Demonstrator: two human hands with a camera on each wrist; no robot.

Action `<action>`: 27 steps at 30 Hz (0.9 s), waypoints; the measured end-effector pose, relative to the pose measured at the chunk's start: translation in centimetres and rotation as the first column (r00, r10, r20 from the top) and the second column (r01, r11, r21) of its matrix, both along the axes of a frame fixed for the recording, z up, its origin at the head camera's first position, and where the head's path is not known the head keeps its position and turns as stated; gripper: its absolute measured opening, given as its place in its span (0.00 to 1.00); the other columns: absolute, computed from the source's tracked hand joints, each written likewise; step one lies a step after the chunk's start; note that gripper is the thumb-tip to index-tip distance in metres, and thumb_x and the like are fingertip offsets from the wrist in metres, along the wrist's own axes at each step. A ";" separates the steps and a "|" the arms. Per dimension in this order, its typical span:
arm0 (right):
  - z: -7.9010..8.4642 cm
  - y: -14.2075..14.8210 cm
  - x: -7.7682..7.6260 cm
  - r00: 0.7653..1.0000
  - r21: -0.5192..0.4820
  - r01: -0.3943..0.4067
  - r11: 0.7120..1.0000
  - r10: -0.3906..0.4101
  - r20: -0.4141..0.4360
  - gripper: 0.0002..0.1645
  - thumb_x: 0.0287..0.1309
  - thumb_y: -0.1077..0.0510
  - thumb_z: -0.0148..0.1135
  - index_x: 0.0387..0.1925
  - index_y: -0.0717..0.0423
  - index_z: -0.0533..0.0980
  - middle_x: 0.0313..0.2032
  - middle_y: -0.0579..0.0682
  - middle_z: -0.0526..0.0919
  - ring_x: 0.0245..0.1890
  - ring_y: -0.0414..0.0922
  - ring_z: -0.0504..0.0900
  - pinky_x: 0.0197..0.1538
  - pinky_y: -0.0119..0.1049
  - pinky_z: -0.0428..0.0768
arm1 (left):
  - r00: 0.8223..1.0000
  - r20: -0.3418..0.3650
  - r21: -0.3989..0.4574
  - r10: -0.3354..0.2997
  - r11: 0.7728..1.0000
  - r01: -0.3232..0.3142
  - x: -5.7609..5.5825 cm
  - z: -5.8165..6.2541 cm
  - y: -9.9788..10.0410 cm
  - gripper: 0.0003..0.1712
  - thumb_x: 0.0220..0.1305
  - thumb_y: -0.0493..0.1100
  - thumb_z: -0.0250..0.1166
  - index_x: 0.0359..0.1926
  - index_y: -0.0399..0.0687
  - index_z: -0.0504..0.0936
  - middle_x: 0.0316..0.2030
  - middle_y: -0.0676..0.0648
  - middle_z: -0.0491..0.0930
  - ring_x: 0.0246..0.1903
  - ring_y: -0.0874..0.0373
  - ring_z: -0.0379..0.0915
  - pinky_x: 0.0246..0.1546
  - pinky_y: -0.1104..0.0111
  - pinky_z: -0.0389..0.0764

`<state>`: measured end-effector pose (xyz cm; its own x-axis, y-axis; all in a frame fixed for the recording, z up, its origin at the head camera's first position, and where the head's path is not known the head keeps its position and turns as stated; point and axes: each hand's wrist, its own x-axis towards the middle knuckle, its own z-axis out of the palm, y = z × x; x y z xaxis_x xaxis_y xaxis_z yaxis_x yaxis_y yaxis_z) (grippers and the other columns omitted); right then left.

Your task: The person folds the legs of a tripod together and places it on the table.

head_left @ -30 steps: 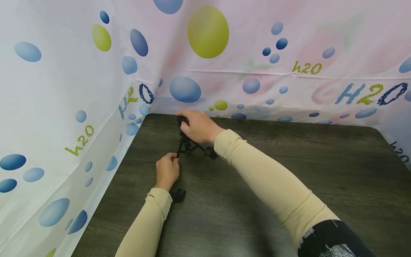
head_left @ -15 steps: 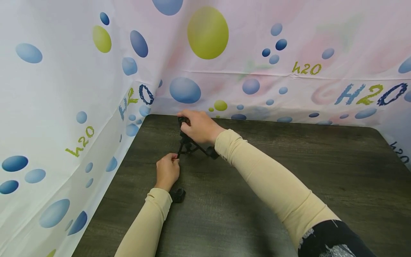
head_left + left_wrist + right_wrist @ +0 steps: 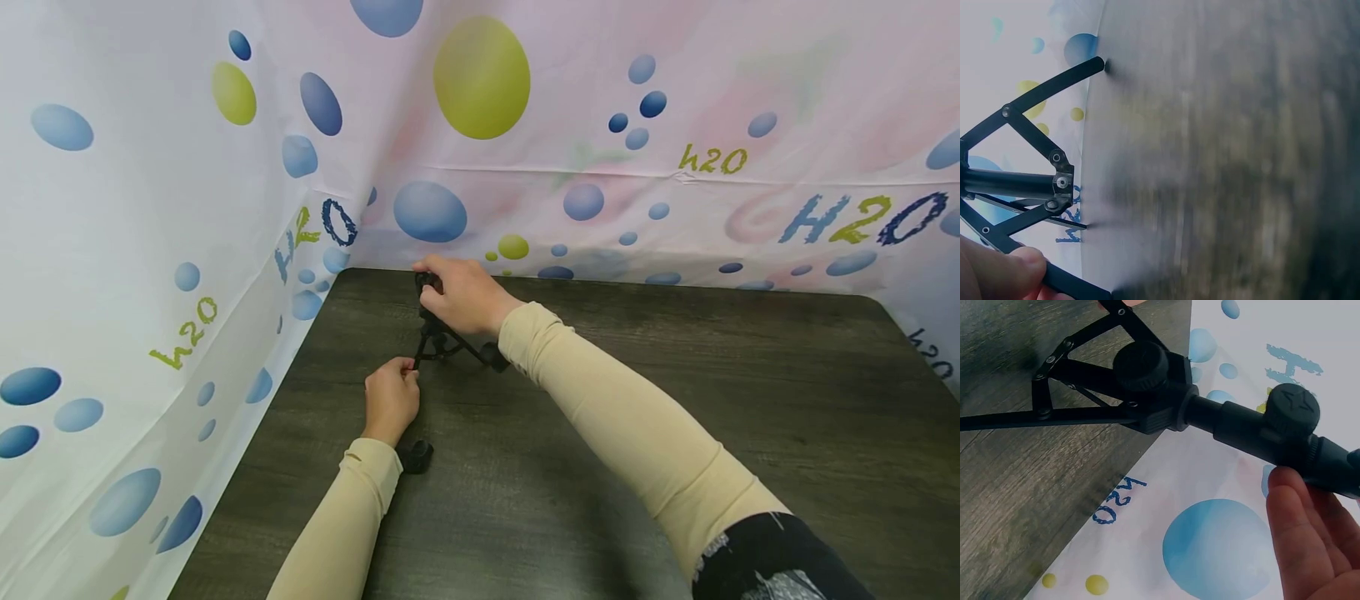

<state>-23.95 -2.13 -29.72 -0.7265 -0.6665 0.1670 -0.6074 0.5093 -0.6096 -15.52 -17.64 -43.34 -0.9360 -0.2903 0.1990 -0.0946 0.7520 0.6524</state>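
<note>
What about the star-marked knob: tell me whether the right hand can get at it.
Probably yes: the right hand grips the tripod column close to the star-marked knob, and in the right wrist view nothing covers it.

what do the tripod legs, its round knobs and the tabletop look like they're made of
Tripod legs: probably metal, satin black; flat bars joined by shiny rivets.
Round knobs: likely matte black plastic; one bears a molded-looking star.
Tabletop: dark wood look, low sheen, streaky grain; solid wood or laminate, can't tell.
</note>
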 end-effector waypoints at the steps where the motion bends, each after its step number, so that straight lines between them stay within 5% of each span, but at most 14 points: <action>1: 0.0 0.0 0.0 1.000 0.000 0.001 1.000 -0.001 -0.001 0.25 0.75 0.59 0.45 0.70 0.56 0.67 0.63 0.51 0.76 0.44 0.43 0.79 0.46 0.38 0.75 | 1.000 0.001 0.001 0.001 1.000 -0.001 0.0 -0.1 0.0 0.09 0.68 0.30 0.62 0.45 0.32 0.85 0.38 0.38 0.86 0.39 0.43 0.83 0.41 0.51 0.81; 5: -0.1 -0.1 0.1 1.000 0.001 0.003 1.000 -0.003 -0.005 0.25 0.74 0.59 0.45 0.70 0.56 0.67 0.65 0.51 0.75 0.52 0.43 0.79 0.51 0.38 0.76 | 1.000 -0.004 0.000 0.007 1.000 -0.007 -0.1 -0.2 0.0 0.09 0.68 0.31 0.62 0.45 0.32 0.85 0.38 0.38 0.86 0.39 0.43 0.83 0.42 0.51 0.81; 27: -0.3 -0.1 0.0 1.000 -0.022 0.001 1.000 -0.001 0.001 0.25 0.74 0.59 0.45 0.69 0.57 0.66 0.66 0.51 0.73 0.52 0.44 0.79 0.51 0.38 0.76 | 0.999 -0.048 0.015 0.009 1.000 -0.008 -0.2 -0.2 0.2 0.08 0.67 0.30 0.63 0.45 0.30 0.85 0.38 0.36 0.85 0.39 0.43 0.83 0.43 0.50 0.81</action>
